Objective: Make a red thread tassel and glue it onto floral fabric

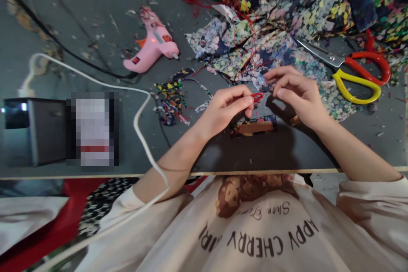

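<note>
One left grip point(228, 104) pinches one red thread bundle point(258, 96), one right grip point(300, 92) loosely parted.

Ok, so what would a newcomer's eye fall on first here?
Probably the metal scissors with one red and one yellow handle, on colourful floral fabric at upper right, then the pink plastic glue gun left of the fabric. Near the middle, the bare left hand pinches looped red thread, with the bare right hand beside it.

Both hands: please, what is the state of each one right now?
Left hand: closed, pinching red thread.
Right hand: loosely curled, no held thing visible; whether fully open or lightly pinching cannot be told.
</note>
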Tool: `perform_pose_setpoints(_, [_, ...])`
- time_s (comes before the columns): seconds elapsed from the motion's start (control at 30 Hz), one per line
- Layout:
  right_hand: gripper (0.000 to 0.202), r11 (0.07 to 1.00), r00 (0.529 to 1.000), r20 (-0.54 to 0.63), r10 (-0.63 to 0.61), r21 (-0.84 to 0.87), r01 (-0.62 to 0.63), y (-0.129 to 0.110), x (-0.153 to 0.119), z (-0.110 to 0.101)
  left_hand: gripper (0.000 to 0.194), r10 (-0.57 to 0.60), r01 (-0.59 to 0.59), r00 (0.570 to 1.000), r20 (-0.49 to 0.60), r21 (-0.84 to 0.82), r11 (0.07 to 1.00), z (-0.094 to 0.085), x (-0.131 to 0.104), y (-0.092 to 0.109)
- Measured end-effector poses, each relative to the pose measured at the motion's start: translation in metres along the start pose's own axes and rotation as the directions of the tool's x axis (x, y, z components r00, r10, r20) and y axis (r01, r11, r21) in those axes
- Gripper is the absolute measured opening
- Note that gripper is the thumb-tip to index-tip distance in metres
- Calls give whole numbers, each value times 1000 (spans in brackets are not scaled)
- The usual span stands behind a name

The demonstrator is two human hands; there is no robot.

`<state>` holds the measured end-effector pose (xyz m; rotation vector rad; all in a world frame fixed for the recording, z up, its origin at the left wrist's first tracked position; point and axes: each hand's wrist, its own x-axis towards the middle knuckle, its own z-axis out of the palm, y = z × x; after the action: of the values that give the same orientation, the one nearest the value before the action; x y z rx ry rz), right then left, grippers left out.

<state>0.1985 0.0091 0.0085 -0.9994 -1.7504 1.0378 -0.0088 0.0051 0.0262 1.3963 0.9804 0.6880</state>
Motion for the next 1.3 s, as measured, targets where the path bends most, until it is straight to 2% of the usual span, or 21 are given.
perform_pose_setpoints(0.13, [30,998,999,50,-20,-65,23,-2,-1,3,24,-25,25,1000,2,-29,999,0,1,-2])
perform_pose_setpoints(0.3, [17,986,995,24,-99,-135,101,-1,-4,13,22,-25,25,998,64,-3,1000,1,1,-2])
perform_pose_setpoints(0.43, [10,994,997,50,-50,-95,54,-1,-5,16,23,-29,27,995,93,23,999,2,1,-1])
perform_pose_setpoints(0.63, [12,1000,999,32,-4,-10,4,-3,-6,16,18,-32,33,997,70,-13,999,4,-2,-4])
perform_pose_setpoints(0.9, [21,1000,999,41,8,-30,-7,-2,-7,17,32,14,-31,998,67,253,967,3,-3,-6])
perform_pose_setpoints(1.17, [15,1000,1000,15,-21,-7,22,-3,-5,15,32,83,-86,996,27,434,897,3,-4,-5])
perform_pose_setpoints(1.3, [15,999,999,20,-32,-15,32,-6,-4,13,31,90,-93,996,28,471,877,3,-5,-4])
